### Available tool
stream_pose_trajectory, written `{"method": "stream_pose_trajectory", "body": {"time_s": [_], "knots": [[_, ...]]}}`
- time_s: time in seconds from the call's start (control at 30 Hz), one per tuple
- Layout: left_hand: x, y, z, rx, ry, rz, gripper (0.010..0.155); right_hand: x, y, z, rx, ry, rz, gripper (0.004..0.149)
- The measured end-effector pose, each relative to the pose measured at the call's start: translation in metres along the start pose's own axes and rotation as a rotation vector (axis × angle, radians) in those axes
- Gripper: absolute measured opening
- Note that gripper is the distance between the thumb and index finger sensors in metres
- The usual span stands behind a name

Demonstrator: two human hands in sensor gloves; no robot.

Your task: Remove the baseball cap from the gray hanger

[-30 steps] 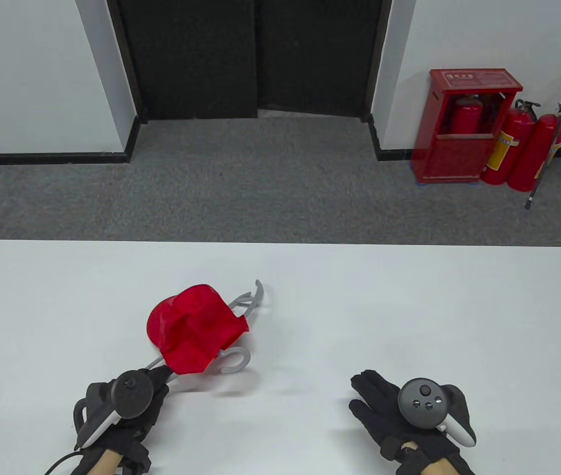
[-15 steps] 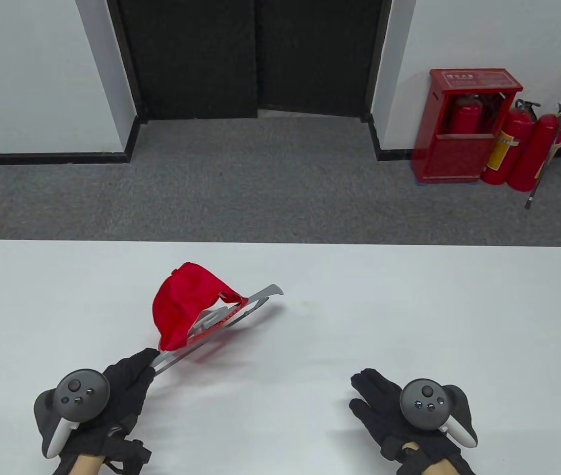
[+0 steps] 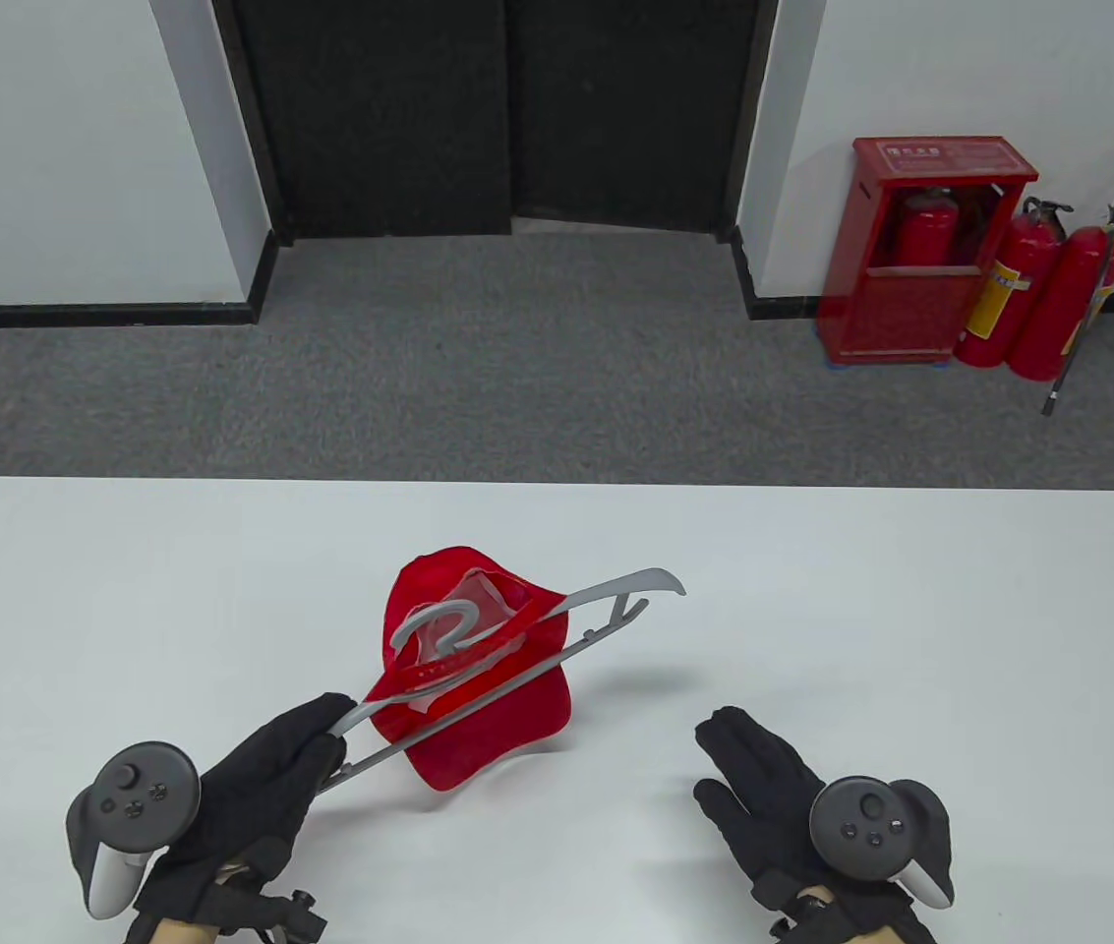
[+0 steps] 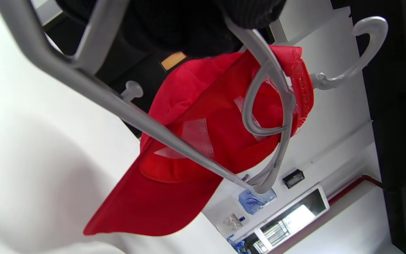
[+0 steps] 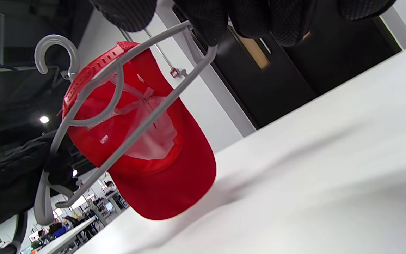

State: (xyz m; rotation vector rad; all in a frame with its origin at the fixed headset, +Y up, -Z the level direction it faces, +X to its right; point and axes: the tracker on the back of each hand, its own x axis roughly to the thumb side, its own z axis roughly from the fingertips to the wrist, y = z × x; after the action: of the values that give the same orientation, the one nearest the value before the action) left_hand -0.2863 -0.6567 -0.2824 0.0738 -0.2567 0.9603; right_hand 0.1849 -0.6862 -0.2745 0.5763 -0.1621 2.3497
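A red baseball cap [image 3: 498, 708] hangs by its back strap on a gray hanger [image 3: 615, 595], open side up and brim pointing down close to the white table [image 3: 910, 610]. My left hand [image 3: 321, 733] grips the hanger's left end and holds it tilted above the table. The left wrist view shows the hanger bar [image 4: 118, 106] crossing the cap [image 4: 196, 106]. My right hand [image 3: 724, 767] is open and empty, fingers spread, to the right of the cap and apart from it. The right wrist view shows the cap [image 5: 174, 169] on the hanger [image 5: 143, 123].
The table's far edge [image 3: 557, 482] runs across the middle of the table view. Beyond it on the gray carpet stand a red extinguisher cabinet [image 3: 930, 246] and fire extinguishers [image 3: 1068, 295] at the far right.
My left hand has raised and turned the hanger and carried it to the right. The cap has flipped from lying on the table to hanging open side up. My right hand barely moved.
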Motion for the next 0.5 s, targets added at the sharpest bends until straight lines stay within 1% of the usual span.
{"method": "stream_pose_trajectory", "body": {"time_s": [0.13, 0.2, 0.33, 0.4, 0.47, 0.5], "knots": [[0.010, -0.009, 0.000, -0.048, -0.036, 0.021, 0.046, 0.009, -0.003, 0.002, -0.091, -0.051, 0.019, 0.067], [0.013, -0.013, 0.001, -0.073, -0.050, 0.039, 0.046, 0.011, -0.004, 0.003, -0.124, -0.055, 0.018, 0.067], [0.019, -0.020, 0.000, -0.151, -0.086, 0.116, 0.046, 0.012, -0.005, 0.003, -0.146, -0.027, -0.029, 0.068], [0.021, -0.022, 0.001, -0.168, -0.105, 0.147, 0.046, 0.012, -0.006, 0.005, -0.165, -0.038, -0.058, 0.066], [0.023, -0.023, 0.002, -0.134, -0.109, 0.134, 0.046, 0.017, -0.012, 0.009, -0.307, -0.138, -0.072, 0.055], [0.025, -0.022, 0.003, -0.127, -0.121, 0.104, 0.046, 0.023, -0.018, 0.012, -0.390, -0.176, -0.063, 0.052]]}}
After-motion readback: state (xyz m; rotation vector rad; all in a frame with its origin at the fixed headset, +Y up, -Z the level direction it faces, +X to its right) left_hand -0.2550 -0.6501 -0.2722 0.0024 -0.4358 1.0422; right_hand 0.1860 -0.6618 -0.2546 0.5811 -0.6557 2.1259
